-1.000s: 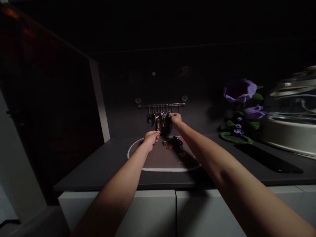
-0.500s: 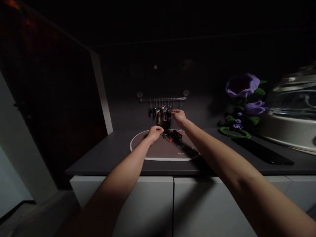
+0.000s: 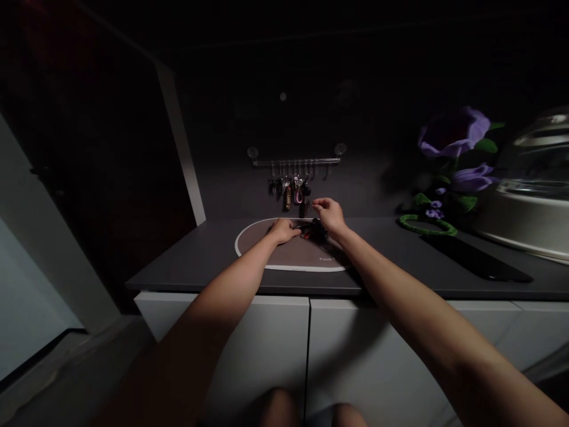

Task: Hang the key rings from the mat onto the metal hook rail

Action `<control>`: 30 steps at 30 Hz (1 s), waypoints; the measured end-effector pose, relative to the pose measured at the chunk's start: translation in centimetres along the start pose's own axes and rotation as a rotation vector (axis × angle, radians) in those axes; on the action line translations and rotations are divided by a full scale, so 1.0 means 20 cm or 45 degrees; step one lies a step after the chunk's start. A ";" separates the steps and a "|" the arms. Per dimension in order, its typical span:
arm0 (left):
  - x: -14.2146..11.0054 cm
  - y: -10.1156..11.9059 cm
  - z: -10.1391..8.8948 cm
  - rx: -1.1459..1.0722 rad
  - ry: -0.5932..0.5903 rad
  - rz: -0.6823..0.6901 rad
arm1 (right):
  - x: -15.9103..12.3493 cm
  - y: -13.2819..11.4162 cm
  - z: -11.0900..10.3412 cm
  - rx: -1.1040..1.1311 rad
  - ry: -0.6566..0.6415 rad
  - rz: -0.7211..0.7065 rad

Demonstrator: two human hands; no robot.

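Note:
My left hand (image 3: 283, 230) is low over the brown oval mat (image 3: 253, 242), its thumb and fingers closed around the edge of a small pile of dark and red keys (image 3: 311, 230). A thin metal piece shows at its fingertips. Just right of and above the pile, my right hand (image 3: 329, 214) is raised with curled fingers and the tips pressed together. Whatever may be in that pinch is too small to make out. Behind both hands, several keys and key rings (image 3: 288, 193) hang from hooks on a clear wall rail (image 3: 296, 162).
Purple artificial flowers (image 3: 456, 136) with a green ring base (image 3: 427, 225) stand on the right of the dark countertop (image 3: 178, 261). Beside them are a flat black slab (image 3: 475, 258) and a large domed appliance (image 3: 533, 201). White cabinet fronts (image 3: 267, 338) lie below.
My left hand has lowered to the keys on the mat. My right hand has drawn back and down from the hanging keys. The camera view has tilted down.

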State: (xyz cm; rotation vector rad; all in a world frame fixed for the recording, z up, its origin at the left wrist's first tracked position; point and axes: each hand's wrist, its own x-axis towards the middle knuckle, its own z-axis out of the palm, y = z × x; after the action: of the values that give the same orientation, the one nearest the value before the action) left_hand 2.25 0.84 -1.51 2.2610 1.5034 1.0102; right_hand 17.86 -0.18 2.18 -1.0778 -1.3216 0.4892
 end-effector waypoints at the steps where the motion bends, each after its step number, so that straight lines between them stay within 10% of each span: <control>1: 0.00 -0.01 0.00 -0.023 -0.020 -0.013 | 0.00 0.00 -0.01 -0.082 0.001 -0.032; 19: -0.02 -0.03 -0.09 -0.017 -0.003 -0.212 | -0.03 -0.03 -0.01 -0.545 -0.078 -0.276; 25: -0.02 -0.01 -0.11 -0.405 0.205 -0.354 | -0.03 -0.04 -0.01 -0.556 -0.080 -0.311; 30: -0.01 0.03 -0.13 -0.923 0.092 -0.485 | -0.04 -0.05 -0.01 -0.600 -0.098 -0.321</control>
State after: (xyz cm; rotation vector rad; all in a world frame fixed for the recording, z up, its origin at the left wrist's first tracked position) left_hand 0.84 -0.01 0.59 1.3954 1.2419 1.2559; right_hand 17.64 -1.34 2.64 -1.2574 -1.6638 0.0261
